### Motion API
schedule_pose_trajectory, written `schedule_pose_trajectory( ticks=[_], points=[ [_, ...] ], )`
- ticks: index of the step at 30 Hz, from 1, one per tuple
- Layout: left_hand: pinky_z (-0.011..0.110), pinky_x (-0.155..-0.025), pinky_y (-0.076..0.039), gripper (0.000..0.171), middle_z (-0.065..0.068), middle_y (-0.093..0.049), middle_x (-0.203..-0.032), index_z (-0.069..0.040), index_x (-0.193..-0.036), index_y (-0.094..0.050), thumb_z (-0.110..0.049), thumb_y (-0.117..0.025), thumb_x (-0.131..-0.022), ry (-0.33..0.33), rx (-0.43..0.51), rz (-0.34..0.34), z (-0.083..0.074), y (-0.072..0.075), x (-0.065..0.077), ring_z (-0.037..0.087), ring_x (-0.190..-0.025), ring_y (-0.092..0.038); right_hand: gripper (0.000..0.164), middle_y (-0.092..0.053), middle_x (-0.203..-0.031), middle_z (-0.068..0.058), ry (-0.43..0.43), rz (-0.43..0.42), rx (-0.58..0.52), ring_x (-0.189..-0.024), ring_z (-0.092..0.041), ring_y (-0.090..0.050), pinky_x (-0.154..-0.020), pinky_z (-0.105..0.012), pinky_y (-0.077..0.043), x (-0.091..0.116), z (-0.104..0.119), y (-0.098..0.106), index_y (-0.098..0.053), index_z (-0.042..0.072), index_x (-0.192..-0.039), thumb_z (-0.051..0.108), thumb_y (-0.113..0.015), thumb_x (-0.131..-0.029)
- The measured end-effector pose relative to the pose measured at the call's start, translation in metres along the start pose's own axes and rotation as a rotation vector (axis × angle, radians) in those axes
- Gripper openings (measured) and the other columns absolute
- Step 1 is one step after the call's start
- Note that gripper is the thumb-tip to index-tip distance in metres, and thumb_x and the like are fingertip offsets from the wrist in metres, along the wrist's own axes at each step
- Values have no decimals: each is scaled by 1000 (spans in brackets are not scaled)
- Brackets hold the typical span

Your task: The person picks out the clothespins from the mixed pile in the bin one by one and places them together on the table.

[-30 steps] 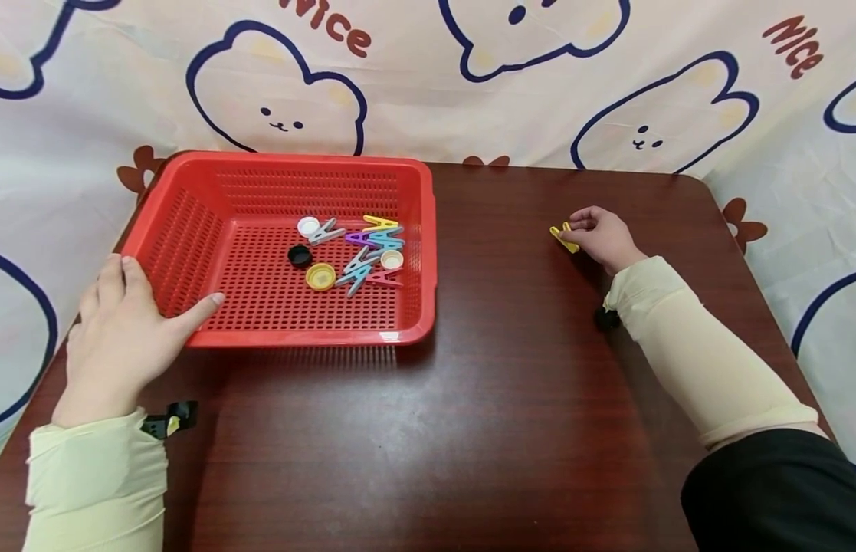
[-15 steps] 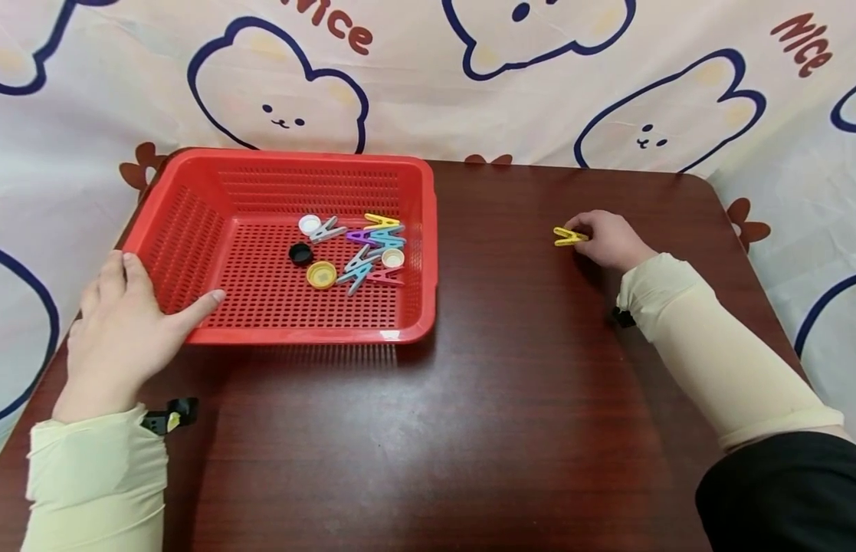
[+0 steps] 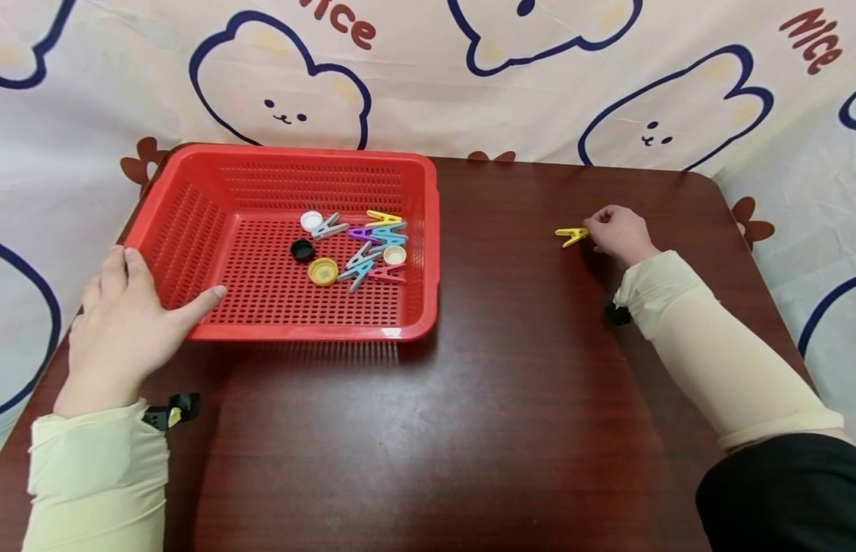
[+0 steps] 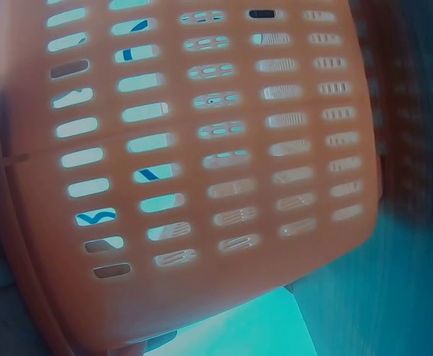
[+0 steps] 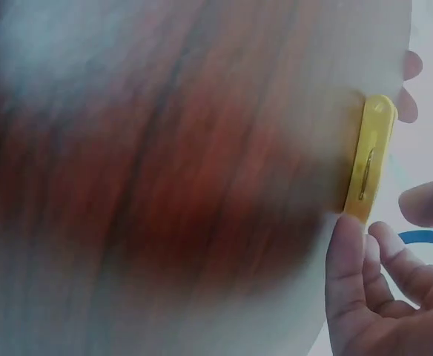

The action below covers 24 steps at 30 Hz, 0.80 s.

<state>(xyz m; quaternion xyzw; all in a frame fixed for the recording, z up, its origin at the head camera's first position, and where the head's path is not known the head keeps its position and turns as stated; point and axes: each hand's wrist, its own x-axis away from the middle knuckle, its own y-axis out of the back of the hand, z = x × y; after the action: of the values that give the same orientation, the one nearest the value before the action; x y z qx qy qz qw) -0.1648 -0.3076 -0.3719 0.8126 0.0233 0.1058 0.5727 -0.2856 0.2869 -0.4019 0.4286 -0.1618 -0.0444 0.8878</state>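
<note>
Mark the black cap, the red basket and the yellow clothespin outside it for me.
Black cap (image 3: 303, 251), head view: its middle.
Red basket (image 3: 300, 333), head view: near rim.
Yellow clothespin (image 5: 373, 144), right wrist view: middle of its body.

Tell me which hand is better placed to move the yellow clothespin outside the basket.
Probably the right: the right hand has its fingertips at the yellow clothespin. The left hand is at the left end of the red basket, so it would likely need to reach across.

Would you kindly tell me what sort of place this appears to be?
Most likely an indoor tabletop workspace: a brown table, cartoon-print cloth hanging behind it and at both sides, and a red basket on top.
</note>
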Motion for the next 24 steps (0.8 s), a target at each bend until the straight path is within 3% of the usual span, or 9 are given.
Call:
schedule_pose_trajectory(
  ticks=[3,8,17,24],
  points=[
    [86,-97,-28,117,40,0,-160,12,-157,5,-67,-54,-95,-5,-2,-5,0,-1,-1,64,-142,-10,40,-57,-109,-19,-13,18,-11,-66,-7,-59,-59,-17,-52,-3,1,-1,-58,-6,-118,31,-58,-103],
    [85,-96,-28,117,40,0,-160,12,-157,4,-67,-55,-94,-10,3,-7,1,-4,0,64,-142,-9,42,-58,-112,-23,-17,26,40,-68,-11,-60,-58,-17,-50,-9,3,-2,-58,-6,-115,34,-64,-102],
    [86,-100,-24,118,39,3,-161,11,-157,6,-68,-54,-94,3,11,-8,2,-5,1,63,-144,-5,34,-60,-111,-22,63,12,95,-91,-31,-58,-66,-26,-47,-9,17,-6,-58,-6,-119,21,-66,-99],
    [86,-99,-25,117,39,2,-161,11,-158,6,-66,-56,-94,-8,14,-14,3,-3,2,63,-144,-5,34,-58,-111,-19,96,30,56,-93,-31,-56,-63,-20,-47,-13,16,-11,-55,-5,-126,15,-66,-100]
  ],
)
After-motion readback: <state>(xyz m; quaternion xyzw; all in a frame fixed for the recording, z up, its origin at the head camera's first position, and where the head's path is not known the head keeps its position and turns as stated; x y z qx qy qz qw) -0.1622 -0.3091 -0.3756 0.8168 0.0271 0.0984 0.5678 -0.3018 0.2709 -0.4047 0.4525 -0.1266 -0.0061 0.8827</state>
